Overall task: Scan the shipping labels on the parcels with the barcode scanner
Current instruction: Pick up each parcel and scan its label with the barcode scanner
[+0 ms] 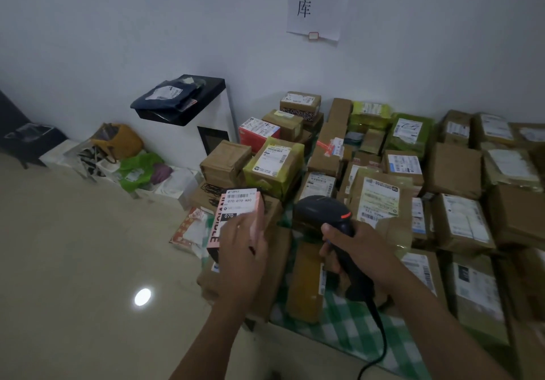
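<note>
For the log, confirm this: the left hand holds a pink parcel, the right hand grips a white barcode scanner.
Wrong on colour: the head view shows the right hand gripping a black barcode scanner, not white. The left hand does hold the pink parcel.

A parcel depot: labelled cartons (pixel 380 173) heaped along a wall under a Chinese sign (pixel 318 2).

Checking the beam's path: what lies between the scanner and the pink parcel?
In the head view, nothing blocks the gap between scanner and pink parcel; only a brown carton and checked cloth show beneath.
</note>
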Motion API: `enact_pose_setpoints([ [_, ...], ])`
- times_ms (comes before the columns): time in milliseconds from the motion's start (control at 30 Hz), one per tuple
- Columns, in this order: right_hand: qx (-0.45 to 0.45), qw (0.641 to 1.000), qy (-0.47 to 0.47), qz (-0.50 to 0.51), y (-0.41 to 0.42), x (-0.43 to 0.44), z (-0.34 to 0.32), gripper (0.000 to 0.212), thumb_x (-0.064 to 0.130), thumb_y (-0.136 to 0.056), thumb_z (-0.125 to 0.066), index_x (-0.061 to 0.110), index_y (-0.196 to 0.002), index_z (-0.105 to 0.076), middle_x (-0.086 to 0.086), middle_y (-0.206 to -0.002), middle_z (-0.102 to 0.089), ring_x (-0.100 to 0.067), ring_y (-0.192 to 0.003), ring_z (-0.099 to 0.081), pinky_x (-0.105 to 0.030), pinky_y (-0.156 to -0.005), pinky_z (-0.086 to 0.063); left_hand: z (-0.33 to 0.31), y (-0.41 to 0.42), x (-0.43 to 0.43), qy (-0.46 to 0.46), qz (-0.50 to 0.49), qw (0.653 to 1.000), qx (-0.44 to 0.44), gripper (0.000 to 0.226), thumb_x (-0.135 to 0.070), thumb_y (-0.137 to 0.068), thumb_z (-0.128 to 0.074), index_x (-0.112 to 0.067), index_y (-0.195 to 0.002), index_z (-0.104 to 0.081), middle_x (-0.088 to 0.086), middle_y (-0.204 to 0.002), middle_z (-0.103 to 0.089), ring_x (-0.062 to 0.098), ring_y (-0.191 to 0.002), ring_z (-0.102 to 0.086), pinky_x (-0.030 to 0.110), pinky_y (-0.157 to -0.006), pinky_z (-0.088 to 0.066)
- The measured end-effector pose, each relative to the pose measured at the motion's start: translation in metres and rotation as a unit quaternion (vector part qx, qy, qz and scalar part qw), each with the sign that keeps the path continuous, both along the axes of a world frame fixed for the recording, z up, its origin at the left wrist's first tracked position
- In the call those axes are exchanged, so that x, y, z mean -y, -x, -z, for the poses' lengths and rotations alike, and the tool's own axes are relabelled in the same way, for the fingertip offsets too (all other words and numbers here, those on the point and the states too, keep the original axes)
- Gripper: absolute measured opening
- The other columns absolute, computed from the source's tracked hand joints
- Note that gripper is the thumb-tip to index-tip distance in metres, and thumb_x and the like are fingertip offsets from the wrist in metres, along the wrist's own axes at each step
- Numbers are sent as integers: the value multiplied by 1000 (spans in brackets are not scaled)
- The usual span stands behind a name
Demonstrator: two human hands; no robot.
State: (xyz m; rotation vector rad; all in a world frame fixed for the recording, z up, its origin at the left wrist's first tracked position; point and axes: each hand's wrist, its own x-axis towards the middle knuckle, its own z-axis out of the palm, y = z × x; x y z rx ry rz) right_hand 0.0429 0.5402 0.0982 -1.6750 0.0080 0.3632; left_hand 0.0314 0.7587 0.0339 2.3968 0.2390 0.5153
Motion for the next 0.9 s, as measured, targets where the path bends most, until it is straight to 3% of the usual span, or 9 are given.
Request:
enact_pose_setpoints([
  [67, 3, 1000, 22, -14, 7, 9, 4, 52, 59, -72, -69, 8, -86, -69, -22, -77, -71, -32, -53, -62, -33, -50, -53, 19, 10, 26, -7, 66, 998, 5, 36, -19, -96, -60, -16, -131, -58, 5, -131, -58, 15, -123, -45, 30, -103, -33],
  [133, 3, 999, 37, -37, 14, 18, 9, 48, 57, -76, -68, 9, -83, -70, -24, -75, -71, -34, -53, -62, -34, -52, -54, 43, 20, 47, 24, 112, 992, -50, 30, -17, -98, -57, -14, -127, -60, 9, -126, -61, 22, -118, -53, 25, -103, -33],
  [267, -15, 994, 75, -77, 33, 38, 18, 35, 46, -84, -69, 11, -92, -68, -9, -69, -72, -21, -47, -61, -29, -50, -53, 99, 31, 76, 98, 121, 950, -272, 44, -28, -93, -61, -12, -134, -53, 8, -135, -54, 26, -122, -54, 38, -105, -44],
  [367, -28, 989, 111, -90, 45, 56, 28, 16, 33, -92, -68, 19, -99, -64, -1, -72, -73, -15, -46, -61, -25, -50, -52, 133, 34, 89, -38, 83, 915, -393, 76, -58, -90, -50, -13, -148, -31, 7, -145, -38, 28, -129, -43, 33, -104, -36],
  [400, -30, 987, 126, -98, 49, 62, 30, 13, 33, -93, -67, 21, -97, -63, 5, -66, -72, -12, -45, -60, -23, -50, -51, 141, 34, 92, -81, 79, 912, -395, 86, -64, -89, -49, -12, -152, -22, 9, -147, -35, 28, -132, -41, 34, -105, -36],
  [500, -38, 981, 156, -105, 56, 76, 35, 10, 33, -93, -67, 25, -92, -62, 11, -58, -69, -10, -44, -59, -22, -51, -51, 149, 35, 101, -33, 11, 921, -388, 110, -67, -82, -60, -9, -156, -3, 11, -148, -32, 29, -133, -41, 36, -103, -39],
  [600, -52, 978, 181, -87, 58, 88, 39, 12, 35, -91, -69, 27, -90, -60, 9, -65, -72, -12, -45, -60, -25, -50, -52, 143, 38, 105, 28, -50, 941, -334, 99, -60, -83, -64, -8, -153, -19, 14, -139, -44, 32, -124, -49, 37, -98, -42],
  [733, -62, 978, 188, -65, 63, 89, 46, 11, 34, -90, -70, 29, -89, -60, 6, -67, -73, -11, -43, -59, -24, -48, -50, 129, 53, 84, 239, -60, 934, -258, 80, -52, -80, -73, -15, -144, -43, 13, -137, -50, 33, -122, -52, 44, -103, -44],
  [900, -84, 977, 191, -44, 81, 74, 55, 10, 30, -92, -70, 24, -94, -62, 1, -72, -74, -12, -44, -58, -26, -49, -50, 107, 84, 44, 337, -27, 920, -198, 46, -36, -82, -75, -23, -123, -60, 4, -118, -62, 22, -101, -62, 41, -81, -58],
])
